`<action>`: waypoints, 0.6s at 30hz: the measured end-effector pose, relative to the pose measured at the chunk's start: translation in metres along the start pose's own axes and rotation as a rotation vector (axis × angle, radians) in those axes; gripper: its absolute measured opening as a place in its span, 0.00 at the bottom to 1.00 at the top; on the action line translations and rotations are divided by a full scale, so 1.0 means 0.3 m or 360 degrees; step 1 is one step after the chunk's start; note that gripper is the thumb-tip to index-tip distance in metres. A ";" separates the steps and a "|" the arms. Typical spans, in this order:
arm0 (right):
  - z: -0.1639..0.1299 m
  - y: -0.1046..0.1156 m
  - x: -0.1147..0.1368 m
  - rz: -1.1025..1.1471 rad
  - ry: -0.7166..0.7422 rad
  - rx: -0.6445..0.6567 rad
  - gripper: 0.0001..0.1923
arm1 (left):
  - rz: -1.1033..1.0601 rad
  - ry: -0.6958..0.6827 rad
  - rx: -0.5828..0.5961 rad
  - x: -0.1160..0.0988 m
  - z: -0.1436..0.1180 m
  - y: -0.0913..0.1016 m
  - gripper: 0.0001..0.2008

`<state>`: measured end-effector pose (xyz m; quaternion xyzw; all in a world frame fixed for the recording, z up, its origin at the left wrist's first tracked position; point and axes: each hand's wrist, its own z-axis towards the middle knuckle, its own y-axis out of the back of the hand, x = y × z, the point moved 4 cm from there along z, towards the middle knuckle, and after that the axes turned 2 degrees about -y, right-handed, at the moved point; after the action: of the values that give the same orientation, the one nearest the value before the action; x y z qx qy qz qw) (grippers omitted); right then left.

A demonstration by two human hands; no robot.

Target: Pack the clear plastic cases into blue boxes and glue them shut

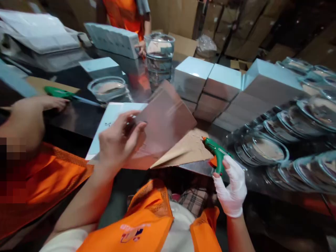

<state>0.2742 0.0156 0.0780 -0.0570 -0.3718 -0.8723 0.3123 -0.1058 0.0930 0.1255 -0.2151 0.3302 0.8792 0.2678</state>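
Note:
My bare left hand [118,141] pinches a flat, square, pinkish-grey panel [168,120] by its left edge, tilted above the table. Its exact kind is blurred. Beneath it lies a pale blue-white box or sheet [105,124] with small dark print, mostly covered. My right hand [232,190], in a white glove, has thumb and forefinger around the handle of a green glue gun [215,148] with an orange trigger. The gun's nozzle points left over a brown paper or cardboard sheet [183,148] at the table's front edge.
White boxes [207,80] stand stacked behind. Several round clear containers [267,148] crowd the right side; others [159,52] are stacked at the back. On the left, a co-worker's hand [56,103] is beside another green glue gun [59,91]. Another person [124,14] stands across the table [86,120].

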 end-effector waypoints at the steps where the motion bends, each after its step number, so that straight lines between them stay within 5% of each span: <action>1: 0.039 0.009 0.042 0.0053 0.0052 -0.0057 0.33 | -0.0129 -0.0146 0.0216 -0.083 -0.041 -0.038 0.19; 3: 0.093 -0.006 0.100 0.0102 0.0036 -0.0059 0.28 | -0.0345 -0.0332 0.0546 -0.199 -0.149 -0.098 0.14; 5: 0.103 -0.042 0.113 0.0093 -0.0115 0.0036 0.19 | -0.0478 -0.0370 0.0727 -0.235 -0.259 -0.126 0.11; 11: -0.033 -0.105 0.054 0.0620 -0.0648 0.0657 0.10 | -0.0620 -0.0127 0.1014 -0.120 -0.434 -0.108 0.10; 18: -0.113 -0.086 0.025 0.1141 -0.1047 0.0932 0.18 | -0.0576 -0.0050 0.1016 -0.085 -0.464 -0.136 0.11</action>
<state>0.2575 0.0022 0.0402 -0.3596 -0.6334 -0.5083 0.4594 -0.0334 0.0137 0.0248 -0.1621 0.5404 0.6735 0.4776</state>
